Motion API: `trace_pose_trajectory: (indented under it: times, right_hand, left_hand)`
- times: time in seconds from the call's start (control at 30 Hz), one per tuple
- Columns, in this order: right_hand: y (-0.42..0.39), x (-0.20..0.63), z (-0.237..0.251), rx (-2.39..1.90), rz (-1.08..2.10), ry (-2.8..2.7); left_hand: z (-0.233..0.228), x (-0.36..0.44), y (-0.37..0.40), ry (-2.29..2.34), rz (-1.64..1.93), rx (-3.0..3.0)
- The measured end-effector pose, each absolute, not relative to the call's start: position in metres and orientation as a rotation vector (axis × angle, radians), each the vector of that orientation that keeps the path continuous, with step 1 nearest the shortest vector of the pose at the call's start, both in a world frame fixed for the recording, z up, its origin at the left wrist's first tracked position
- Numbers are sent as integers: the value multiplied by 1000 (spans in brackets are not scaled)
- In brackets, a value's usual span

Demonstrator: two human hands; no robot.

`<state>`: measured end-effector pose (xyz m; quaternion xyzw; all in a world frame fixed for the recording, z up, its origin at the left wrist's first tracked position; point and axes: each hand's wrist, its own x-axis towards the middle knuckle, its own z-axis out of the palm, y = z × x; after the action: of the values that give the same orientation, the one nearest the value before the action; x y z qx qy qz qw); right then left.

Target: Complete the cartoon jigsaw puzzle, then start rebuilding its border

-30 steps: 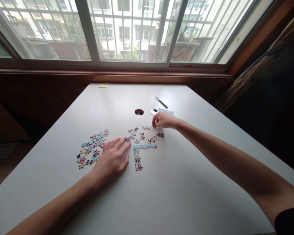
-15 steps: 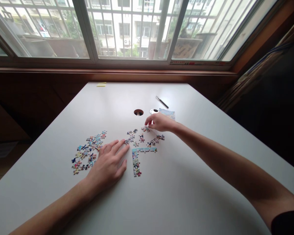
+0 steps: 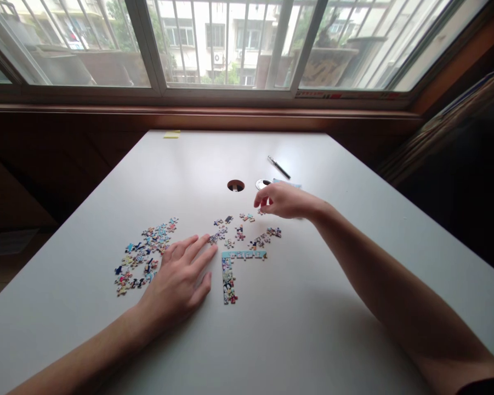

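Observation:
My left hand [image 3: 185,274] lies flat with its fingers spread, between a heap of loose puzzle pieces [image 3: 156,235] on the left and the joined puzzle edge [image 3: 229,282]. Its fingertips reach close to a small cluster of pieces [image 3: 219,235]. The joined edge forms a corner, one strip running away from me and a blue-topped strip [image 3: 244,254] across. Farther out, my right hand [image 3: 283,200] is bent, thumb and fingers closed on a puzzle piece [image 3: 262,212] just above or at the table. More pieces [image 3: 265,240] lie scattered between the hand and the corner.
The white table [image 3: 312,307] has a round cable hole [image 3: 236,186], with a silver ring cover [image 3: 263,184] beside it. A pen [image 3: 278,167] and a bluish sheet [image 3: 288,182], partly behind my right hand, lie farther back. A yellow sticky note [image 3: 171,134] is at the far edge.
My right hand has moved right and slightly away from the pair of pieces it was over, which now shows uncovered. My left hand stays in place; the view has shifted slightly.

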<state>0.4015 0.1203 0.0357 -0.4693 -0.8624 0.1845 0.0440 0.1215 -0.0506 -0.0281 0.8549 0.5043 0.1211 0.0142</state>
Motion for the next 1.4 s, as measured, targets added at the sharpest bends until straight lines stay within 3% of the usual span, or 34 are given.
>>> trace_pose_trajectory:
  times: [1.4]
  right_hand:
    - [97, 386, 30, -1071, 585, -2778]
  left_hand:
    - [-24, 122, -51, 1566, 318, 2643]
